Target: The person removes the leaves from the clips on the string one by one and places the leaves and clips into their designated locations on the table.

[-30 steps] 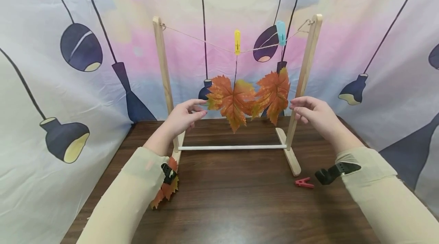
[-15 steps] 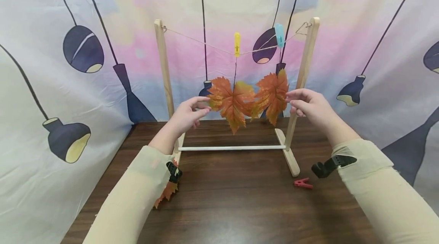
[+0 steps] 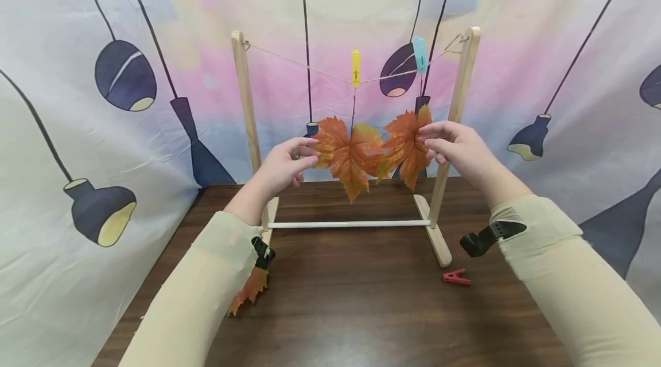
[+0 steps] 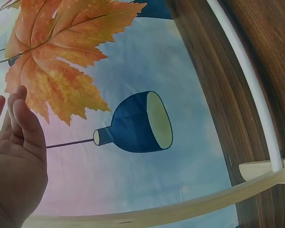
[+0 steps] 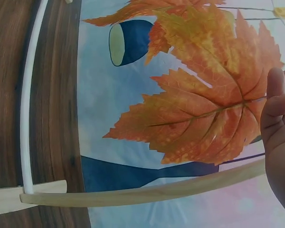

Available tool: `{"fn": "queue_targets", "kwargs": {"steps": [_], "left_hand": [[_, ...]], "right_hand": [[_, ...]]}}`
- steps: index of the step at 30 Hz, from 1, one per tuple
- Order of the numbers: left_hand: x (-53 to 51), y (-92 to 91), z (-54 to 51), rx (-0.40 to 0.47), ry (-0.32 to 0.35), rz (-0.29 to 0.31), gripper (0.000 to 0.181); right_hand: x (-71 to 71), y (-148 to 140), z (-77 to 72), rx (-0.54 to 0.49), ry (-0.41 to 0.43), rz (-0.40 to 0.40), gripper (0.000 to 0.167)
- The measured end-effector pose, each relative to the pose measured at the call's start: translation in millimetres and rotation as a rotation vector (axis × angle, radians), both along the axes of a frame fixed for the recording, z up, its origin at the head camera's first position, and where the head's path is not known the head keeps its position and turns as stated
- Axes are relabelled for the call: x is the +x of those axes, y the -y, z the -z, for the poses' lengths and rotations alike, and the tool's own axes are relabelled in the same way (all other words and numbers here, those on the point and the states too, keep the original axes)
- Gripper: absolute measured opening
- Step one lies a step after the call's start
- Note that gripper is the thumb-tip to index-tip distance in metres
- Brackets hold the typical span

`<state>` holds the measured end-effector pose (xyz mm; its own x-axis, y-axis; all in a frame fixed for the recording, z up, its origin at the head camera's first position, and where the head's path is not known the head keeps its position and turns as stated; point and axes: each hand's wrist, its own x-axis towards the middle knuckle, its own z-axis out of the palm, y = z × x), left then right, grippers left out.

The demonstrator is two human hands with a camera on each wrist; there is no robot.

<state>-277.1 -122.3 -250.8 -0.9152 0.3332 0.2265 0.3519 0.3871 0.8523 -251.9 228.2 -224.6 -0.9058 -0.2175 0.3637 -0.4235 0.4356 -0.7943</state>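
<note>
Two orange leaves hang from a string: the middle leaf [image 3: 351, 155] under a yellow clothespin [image 3: 356, 67], the right leaf [image 3: 405, 146] under a blue clothespin [image 3: 420, 54]. My left hand [image 3: 281, 169] is at the middle leaf's left edge, fingers loosely bent and holding nothing; whether it touches is unclear. My right hand [image 3: 457, 146] overlaps the right leaf's right edge in the head view. In the right wrist view its fingers [image 5: 278, 97] are beside the leaf near the stem, with no clear grip.
A wooden frame [image 3: 458, 92] with a white crossbar [image 3: 351, 224] stands on the brown table [image 3: 351, 298]. A red clothespin [image 3: 457, 277] lies at the right, near the frame's foot. Another orange leaf [image 3: 250, 289] lies partly under my left forearm.
My right hand has moved left and slightly up, from beside the frame's post to the right leaf's edge. My left hand has shifted slightly toward the middle leaf.
</note>
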Motion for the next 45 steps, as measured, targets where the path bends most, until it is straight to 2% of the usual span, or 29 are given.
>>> {"fn": "queue_targets", "kwargs": {"steps": [8,14,22,27,33,38,45], "left_hand": [[-1.0,-2.3,1.4,0.026,-0.020,-0.004,0.041],[-2.0,-6.7,3.8,0.059,-0.015,0.016,0.040],[-2.9,-13.0,3.1,0.102,-0.013,-0.002,0.041],[-4.1,-21.7,5.4,0.145,-0.006,-0.007,0.041],[-8.6,-35.2,6.8,0.223,-0.013,0.010,0.042],[-10.0,-40.6,7.9,0.226,-0.038,-0.010,0.041],[-11.8,-41.5,10.2,0.211,-0.031,-0.021,0.041]], "right_hand": [[-2.5,11,-8.1,-0.073,-0.003,-0.027,0.034],[-4.0,18,-14.6,-0.100,-0.009,-0.043,0.034],[-10.1,32,-15.4,-0.234,0.011,-0.087,0.032],[-13.3,40,-16.8,-0.231,0.008,-0.086,0.031],[-16.3,45,-28.7,-0.208,-0.025,-0.063,0.030],[-18.4,51,-37.0,-0.230,-0.026,-0.078,0.030],[-21.3,56,-39.0,-0.231,-0.021,-0.079,0.033]]}}
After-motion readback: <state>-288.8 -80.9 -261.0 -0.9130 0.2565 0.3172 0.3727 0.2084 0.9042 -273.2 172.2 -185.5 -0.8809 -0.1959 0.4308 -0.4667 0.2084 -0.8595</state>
